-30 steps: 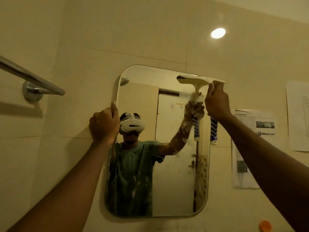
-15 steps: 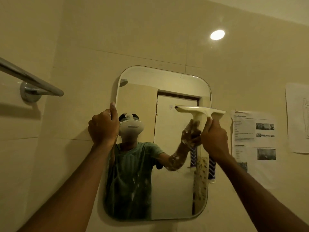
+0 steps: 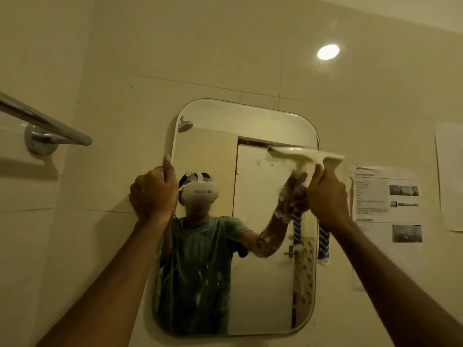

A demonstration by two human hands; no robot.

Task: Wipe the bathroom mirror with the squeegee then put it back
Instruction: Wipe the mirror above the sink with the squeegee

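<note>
A rounded rectangular mirror (image 3: 263, 121) hangs on the beige tiled wall. Its lower part carries white soapy streaks. My right hand (image 3: 327, 194) is closed around the squeegee (image 3: 305, 154), whose white blade lies flat against the glass in the upper right part, overhanging the mirror's right edge. The blue-and-white patterned handle end (image 3: 323, 239) sticks out below my fist. My left hand (image 3: 152, 194) grips the mirror's left edge at mid height, thumb pointing up along the rim. The glass reflects a person wearing a headset.
A chrome towel bar (image 3: 50, 126) juts out from the wall at the upper left. A printed paper sheet (image 3: 385, 196) is stuck to the wall right of the mirror, another sheet (image 3: 449, 176) at the far right. A bright light spot (image 3: 328, 51) glares on the tiles above.
My right hand pulled the squeegee down from the mirror's top right corner, then lifted it slightly again. My left hand has stayed on the left edge.
</note>
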